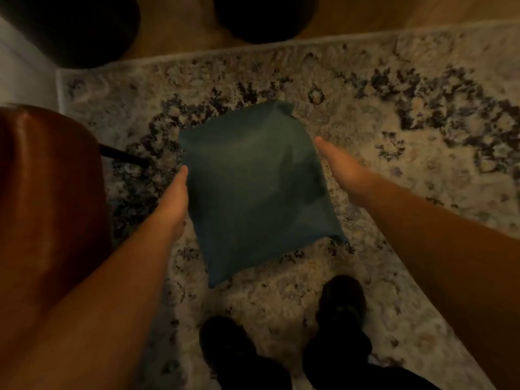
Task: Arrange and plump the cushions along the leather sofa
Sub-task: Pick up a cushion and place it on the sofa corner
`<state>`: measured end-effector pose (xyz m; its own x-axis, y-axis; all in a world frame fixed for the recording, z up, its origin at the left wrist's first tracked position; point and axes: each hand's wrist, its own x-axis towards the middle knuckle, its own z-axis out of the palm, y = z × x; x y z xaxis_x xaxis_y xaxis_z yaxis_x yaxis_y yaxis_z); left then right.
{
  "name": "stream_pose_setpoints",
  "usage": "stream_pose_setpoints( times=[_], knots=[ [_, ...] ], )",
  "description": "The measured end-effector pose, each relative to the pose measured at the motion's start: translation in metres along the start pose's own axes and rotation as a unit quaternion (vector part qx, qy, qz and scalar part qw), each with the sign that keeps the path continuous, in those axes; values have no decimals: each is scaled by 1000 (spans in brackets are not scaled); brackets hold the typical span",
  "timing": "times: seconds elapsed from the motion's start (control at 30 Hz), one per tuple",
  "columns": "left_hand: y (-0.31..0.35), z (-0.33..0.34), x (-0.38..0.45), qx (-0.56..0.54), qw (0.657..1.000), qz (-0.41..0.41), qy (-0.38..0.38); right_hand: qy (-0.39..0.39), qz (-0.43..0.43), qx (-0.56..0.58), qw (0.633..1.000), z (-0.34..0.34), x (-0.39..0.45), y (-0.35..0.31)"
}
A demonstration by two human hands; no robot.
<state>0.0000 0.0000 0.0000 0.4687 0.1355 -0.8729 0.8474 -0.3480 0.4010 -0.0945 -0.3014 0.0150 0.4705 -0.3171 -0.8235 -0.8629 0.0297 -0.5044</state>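
A dark teal square cushion (254,190) hangs in the air over the rug, between my two hands. My left hand (174,198) lies flat against its left edge with straight fingers. My right hand (336,164) lies flat against its right edge, fingers straight too. The fingers under the cushion are hidden. The arm of the brown leather sofa (47,192) fills the left side, apart from the cushion.
A patterned beige and dark rug (394,122) covers the floor below. Two dark round objects (264,15) stand on the wooden floor at the top. A thin dark sofa leg (123,154) shows beside the sofa. My two dark shoes (340,308) stand at the bottom.
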Motion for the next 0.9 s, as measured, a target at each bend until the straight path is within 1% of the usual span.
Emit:
stream_pose_setpoints(
  times=[0.07, 0.13, 0.2, 0.33, 0.47, 0.53, 0.63, 0.77, 0.83, 0.9],
  knots=[
    [-6, 7, 12, -45, 999, -20, 11, 9, 9, 18, 1000, 6, 14, 6],
    [-11, 11, 21, -72, 997, -29, 2, -4, 15, 1, 1000, 13, 25, 12],
    [-11, 12, 27, -97, 995, -33, 4, -9, 18, 16, 1000, 20, 35, 15],
    [-16, 8, 38, -110, 993, -28, -16, -25, 64, 63, 996, 32, 46, 16],
    [-15, 6, 23, -119, 992, -21, -36, -21, 76, 94, 992, 32, 33, 14],
    [-12, 1, 6, -147, 988, -17, -53, -23, 81, 106, 991, 28, 13, 8],
    [0, -14, -39, -163, 985, -12, -56, -3, 79, 119, 990, 19, -35, -8],
    [27, -52, -126, -171, 983, 5, -67, 16, 69, 112, 991, 4, -122, -49],
    [41, -75, -175, -181, 981, -1, -66, 32, 57, 106, 992, -5, -169, -72],
    [52, -97, -225, -189, 980, -4, -69, 29, 49, 98, 994, -13, -216, -94]
  ],
)
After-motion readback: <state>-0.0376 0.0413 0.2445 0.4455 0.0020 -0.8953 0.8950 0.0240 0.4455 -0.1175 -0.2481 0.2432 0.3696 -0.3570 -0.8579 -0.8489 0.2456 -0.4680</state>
